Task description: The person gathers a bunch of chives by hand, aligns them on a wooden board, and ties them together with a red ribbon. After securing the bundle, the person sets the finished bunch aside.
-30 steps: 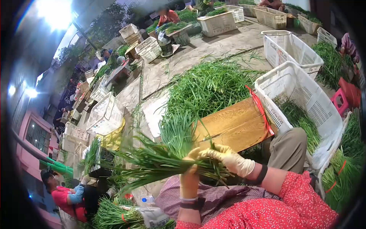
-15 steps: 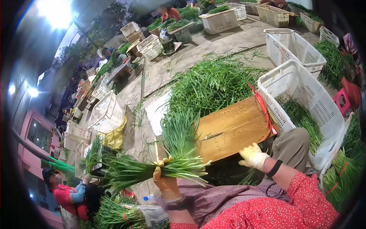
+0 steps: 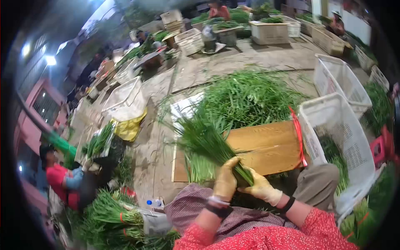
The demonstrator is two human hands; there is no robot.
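Note:
A bunch of garlic chives slants above my lap, its leaves pointing up and left. My left hand, in a pale glove, is closed round the stems. At the lower stem ends, my gloved right hand has its thumb and fingers closed about the butts, partly hidden by them. Just beyond the bunch lies a wooden board with red ties over its right end. More chives rest on the board's left part, under the held bunch. Behind the board spreads a large loose heap of chives.
White crates stand at my right, with chives inside the nearer one. Tied bundles lie at lower left by a bottle. A co-worker in red sits at left. Another crate stands beyond on a yellow sack.
My left hand has brought the bunch right and turned it from lying sideways to slanting upward. My right hand has left the board's edge and met the stem ends. The camera view has shifted.

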